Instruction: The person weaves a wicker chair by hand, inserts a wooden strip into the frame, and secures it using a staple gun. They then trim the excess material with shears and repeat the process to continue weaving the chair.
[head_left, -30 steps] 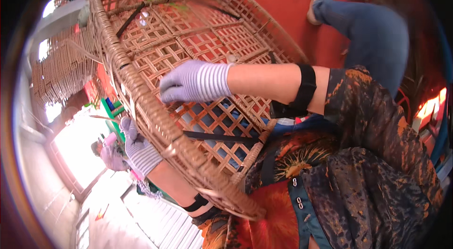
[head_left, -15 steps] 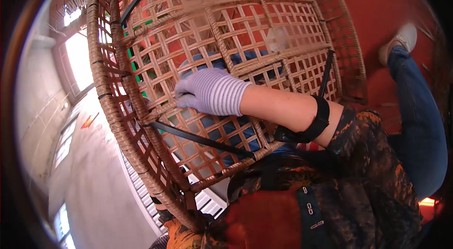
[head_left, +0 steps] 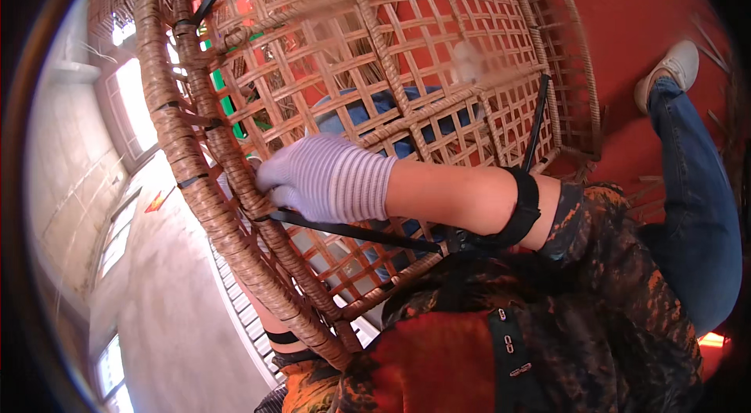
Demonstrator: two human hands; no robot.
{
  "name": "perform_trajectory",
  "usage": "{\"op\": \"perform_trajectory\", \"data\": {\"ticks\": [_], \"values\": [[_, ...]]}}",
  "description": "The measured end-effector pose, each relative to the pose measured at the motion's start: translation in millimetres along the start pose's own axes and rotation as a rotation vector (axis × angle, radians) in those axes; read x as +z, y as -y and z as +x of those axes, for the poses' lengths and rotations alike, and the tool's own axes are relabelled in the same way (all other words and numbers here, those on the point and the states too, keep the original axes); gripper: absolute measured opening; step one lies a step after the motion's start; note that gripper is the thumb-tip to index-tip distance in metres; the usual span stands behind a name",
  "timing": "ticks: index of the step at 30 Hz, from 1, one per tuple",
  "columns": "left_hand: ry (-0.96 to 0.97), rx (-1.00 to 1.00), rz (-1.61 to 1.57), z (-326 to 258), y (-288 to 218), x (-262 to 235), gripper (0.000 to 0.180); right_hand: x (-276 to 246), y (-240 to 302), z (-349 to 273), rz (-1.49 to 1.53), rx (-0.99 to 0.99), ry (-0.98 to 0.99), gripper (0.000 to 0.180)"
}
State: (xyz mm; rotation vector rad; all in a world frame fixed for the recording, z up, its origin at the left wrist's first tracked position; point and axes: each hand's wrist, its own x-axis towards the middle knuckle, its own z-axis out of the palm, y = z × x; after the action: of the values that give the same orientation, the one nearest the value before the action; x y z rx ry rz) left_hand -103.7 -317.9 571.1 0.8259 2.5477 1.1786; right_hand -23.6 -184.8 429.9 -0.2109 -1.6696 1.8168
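Right up close now on a big woven wicker frame (head_left: 375, 45), an open lattice of tan cane strips crossing in small squares, bowed like a deep basket or a chair shell. It fills most of the view, tilted up in front of the person. Nothing lies inside it; through the gaps show red floor (head_left: 626, 6), a patch of blue and a bit of green.

The thick rim (head_left: 184, 163) runs down the left side, wrapped tight in brown cane coils, with dark bands around it here and there. A second wrapped rod runs just beside it.

The right hand (head_left: 328, 178), in a pale lilac ribbed glove, reaches across the lattice and presses against the wrapped rod near the rim, fingers curled narrow around the weave. A thin black strap (head_left: 352, 231) runs just beneath that hand, touching it, stretching back toward a black band (head_left: 526, 210) on the forearm.

The left hand is hidden behind the frame; only a bit of forearm with a black band (head_left: 285, 337) shows low under the rim, so I cannot tell its grip.

Far right, a leg in blue jeans (head_left: 688, 194) and a white shoe (head_left: 673, 69) rest on the red floor.
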Motion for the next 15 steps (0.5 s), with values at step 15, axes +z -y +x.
{"op": "perform_trajectory", "data": {"ticks": [15], "values": [[-0.007, 0.022, 0.085, -3.8, -12.2, 7.1, 0.042, 1.8, -19.9, -4.3, 0.064, -0.019, -0.019, 0.022]]}}
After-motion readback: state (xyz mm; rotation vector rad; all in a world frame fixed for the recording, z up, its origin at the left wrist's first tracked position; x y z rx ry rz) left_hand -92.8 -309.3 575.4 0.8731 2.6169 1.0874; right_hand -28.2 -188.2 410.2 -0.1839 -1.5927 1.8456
